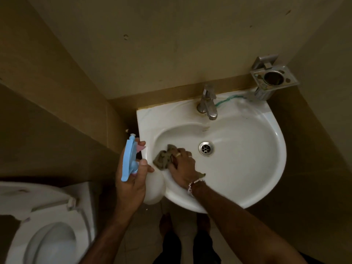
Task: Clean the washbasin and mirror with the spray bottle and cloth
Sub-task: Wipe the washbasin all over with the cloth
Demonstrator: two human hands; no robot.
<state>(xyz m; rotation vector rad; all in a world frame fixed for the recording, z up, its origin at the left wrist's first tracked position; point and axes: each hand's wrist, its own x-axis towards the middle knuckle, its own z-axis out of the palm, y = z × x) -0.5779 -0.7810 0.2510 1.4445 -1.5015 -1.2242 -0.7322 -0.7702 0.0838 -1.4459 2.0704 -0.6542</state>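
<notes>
A white washbasin point(247, 145) is fixed in a corner, with a steel tap point(207, 103) at the back and a drain point(206, 148) in the bowl. My right hand point(182, 166) presses a crumpled grey-brown cloth point(163, 158) against the bowl's left inner wall, left of the drain. My left hand point(133, 176) grips a spray bottle with a light blue head point(128, 159) just outside the basin's left rim; its white body point(154, 187) hangs below my palm. No mirror is in view.
A steel tumbler holder point(274, 78) is mounted on the wall at the basin's back right. A green cord point(226, 101) lies on the rim by the tap. A white toilet point(47, 225) with its seat up stands at the lower left. My bare feet point(165, 223) are on the tiled floor.
</notes>
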